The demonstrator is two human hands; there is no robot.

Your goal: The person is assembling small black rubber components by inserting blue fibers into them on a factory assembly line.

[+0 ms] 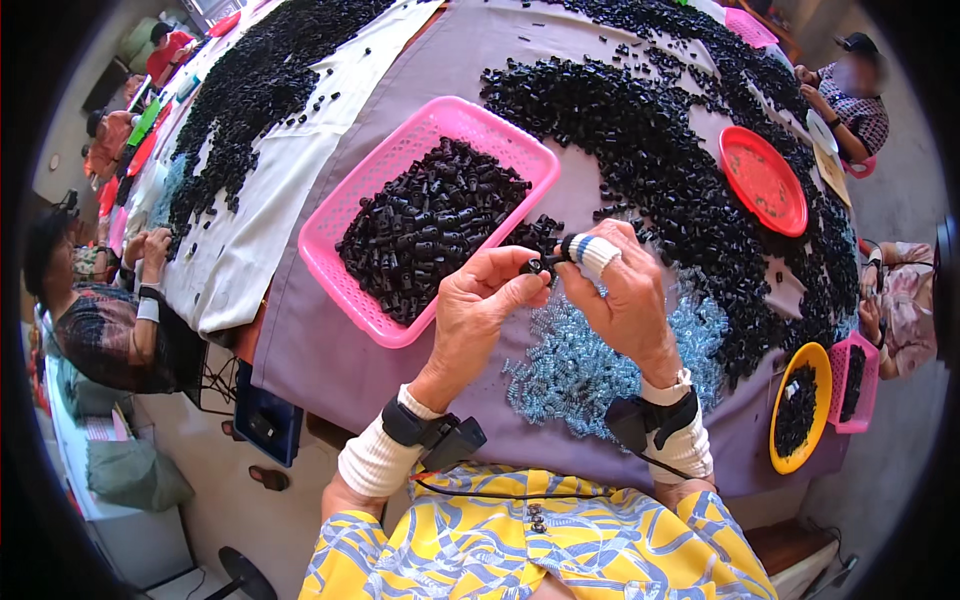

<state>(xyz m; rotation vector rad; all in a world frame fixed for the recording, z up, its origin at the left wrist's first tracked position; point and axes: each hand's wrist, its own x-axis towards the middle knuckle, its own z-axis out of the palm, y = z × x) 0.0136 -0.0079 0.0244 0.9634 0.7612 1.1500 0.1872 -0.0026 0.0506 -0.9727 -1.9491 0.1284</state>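
The small black part (535, 267) sits between the 2 hands, up and ahead of the wearer's body, above the mauve-covered bench (320, 350). The left hand (480, 300) has its thumb and index finger closed on the part's left side in a narrow pinch. The right hand (622, 290), with a striped band around 1 finger, curls in from the other side, fingertips drawn close at the part's right end; whether they grip it, or pinch a separate small piece, I cannot tell. The part's long axis seems to run crosswise, roughly along the line from 1 set of fingertips to the other, so I judge that any next motion turns on keeping that line straight. The 2 hands are about equally near it, with the left more plainly in hold. The pink basket (330, 245) of black parts lies to the left, nearer the left hand. The pale blue clear pieces (575, 380) lie below the right hand, toward the body, and the loose black pieces (600, 120) spread beyond both.
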